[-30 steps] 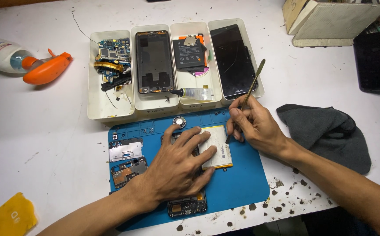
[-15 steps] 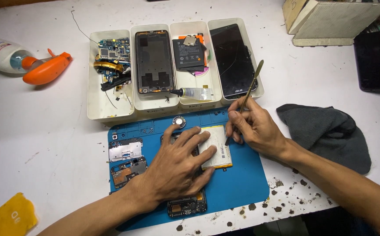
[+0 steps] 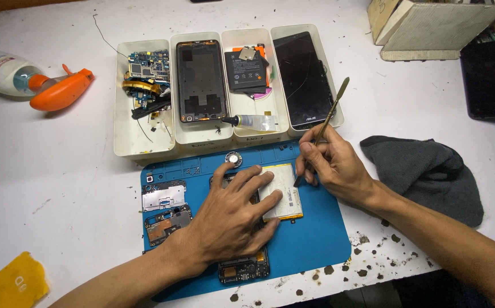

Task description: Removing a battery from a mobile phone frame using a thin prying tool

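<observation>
My left hand (image 3: 233, 219) lies flat, fingers spread, on an opened phone body (image 3: 244, 268) on the blue work mat (image 3: 316, 245). Its fingertips press a white and yellow battery (image 3: 284, 191) that sits in the phone. My right hand (image 3: 333, 165) grips a thin metal pry tool (image 3: 331, 114) like a pen. The tool's lower tip rests at the battery's right edge and its upper end points up and to the right. A small round part (image 3: 233, 158) lies on the mat just above my left fingers.
A white four-compartment tray (image 3: 145, 145) behind the mat holds a circuit board, a phone frame, a battery with a tube, and a dark screen. Metal cover plates (image 3: 165, 197) lie on the mat's left. A grey cloth (image 3: 430, 174), an orange-nozzled bottle (image 3: 31, 80), a yellow item (image 3: 11, 285) and boxes (image 3: 435, 25) surround it.
The pry tool has tilted slightly in my right hand, with its tip staying at the battery's edge. My left hand has stayed in place on the phone.
</observation>
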